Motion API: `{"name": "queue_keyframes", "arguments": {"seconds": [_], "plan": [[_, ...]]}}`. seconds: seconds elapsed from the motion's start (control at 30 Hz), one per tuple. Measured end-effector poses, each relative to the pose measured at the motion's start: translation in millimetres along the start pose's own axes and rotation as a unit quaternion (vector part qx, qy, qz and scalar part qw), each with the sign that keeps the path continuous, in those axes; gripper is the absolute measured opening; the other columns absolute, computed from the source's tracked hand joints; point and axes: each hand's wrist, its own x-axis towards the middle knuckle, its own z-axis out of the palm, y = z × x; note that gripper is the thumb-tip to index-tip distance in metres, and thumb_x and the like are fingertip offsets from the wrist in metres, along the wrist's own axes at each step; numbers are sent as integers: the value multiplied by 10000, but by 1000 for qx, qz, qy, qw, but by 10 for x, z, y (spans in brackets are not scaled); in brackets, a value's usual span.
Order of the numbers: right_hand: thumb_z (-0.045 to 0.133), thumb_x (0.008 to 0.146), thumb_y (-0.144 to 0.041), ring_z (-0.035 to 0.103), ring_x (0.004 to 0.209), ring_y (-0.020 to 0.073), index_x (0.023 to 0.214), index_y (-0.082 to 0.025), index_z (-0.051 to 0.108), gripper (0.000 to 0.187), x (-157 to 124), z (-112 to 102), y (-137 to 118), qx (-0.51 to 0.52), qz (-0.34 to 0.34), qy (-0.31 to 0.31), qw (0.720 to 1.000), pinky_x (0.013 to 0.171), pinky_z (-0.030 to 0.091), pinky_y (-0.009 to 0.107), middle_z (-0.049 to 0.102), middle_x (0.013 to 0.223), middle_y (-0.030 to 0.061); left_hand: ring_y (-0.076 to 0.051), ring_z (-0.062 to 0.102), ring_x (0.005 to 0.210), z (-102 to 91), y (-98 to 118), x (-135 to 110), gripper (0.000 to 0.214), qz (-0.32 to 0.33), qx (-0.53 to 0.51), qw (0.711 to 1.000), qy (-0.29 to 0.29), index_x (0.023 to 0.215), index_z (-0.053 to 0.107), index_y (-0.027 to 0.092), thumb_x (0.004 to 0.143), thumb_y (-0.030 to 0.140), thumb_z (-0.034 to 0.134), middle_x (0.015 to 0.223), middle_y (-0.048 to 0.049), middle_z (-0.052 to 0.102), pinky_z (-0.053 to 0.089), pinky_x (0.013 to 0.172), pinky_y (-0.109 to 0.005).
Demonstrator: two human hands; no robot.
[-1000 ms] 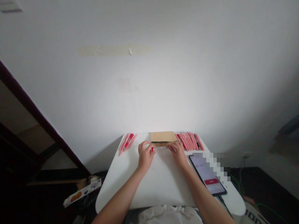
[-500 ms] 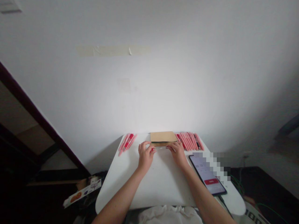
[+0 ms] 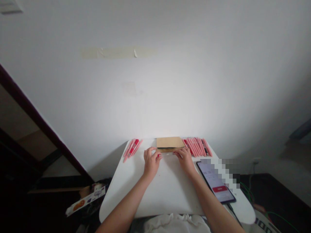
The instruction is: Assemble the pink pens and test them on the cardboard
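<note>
Both my hands rest on a white table (image 3: 167, 191) just in front of a flat brown cardboard box (image 3: 170, 142). My left hand (image 3: 151, 160) and my right hand (image 3: 185, 159) pinch the two ends of a thin pen (image 3: 166, 154) with a red cap, held level between them. A row of pink wrapped pens (image 3: 198, 146) lies right of the box. A smaller bunch of pink and red pens (image 3: 132, 148) lies left of it.
A phone (image 3: 215, 184) with a lit screen lies on the table's right side, a cable trailing from it. A white wall stands directly behind the table. A printed carton (image 3: 85, 200) lies on the floor at the lower left.
</note>
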Motion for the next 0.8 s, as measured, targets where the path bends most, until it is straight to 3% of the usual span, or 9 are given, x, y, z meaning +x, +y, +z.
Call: {"name": "queue_keyframes", "arguments": {"seconds": [0.17,0.3,0.57,0.8], "plan": [[498,962,-328,544,958,259,891,-265,750,269,0,2,13,-7,-2,1,1000,888,418,418,714,912,75,-255,508,1130,-3,-12,4,97,0,-1,1000,2,941,693,240,863,254,638,1140,-79,563,415,1043,-521],[518,959,-319,544,963,252,895,-255,746,246,-1,13,38,-8,-8,0,1000,895,415,404,717,923,67,-251,502,1128,1,-7,5,115,6,7,1000,5,885,701,222,895,254,591,1142,-81,559,421,1036,-516],[514,961,-325,547,958,255,898,-265,754,255,0,17,49,-9,-8,0,1000,879,418,402,717,915,70,-250,504,1130,-6,10,3,77,-3,2,1000,-5,894,687,234,833,196,659,1153,-69,560,404,1058,-521],[495,965,-327,534,950,256,903,-258,754,275,4,-3,20,-8,-2,-6,1000,877,414,407,714,920,76,-255,509,1135,-3,13,9,106,0,10,1000,-2,915,702,225,886,266,608,1144,-85,569,411,1047,-526]]}}
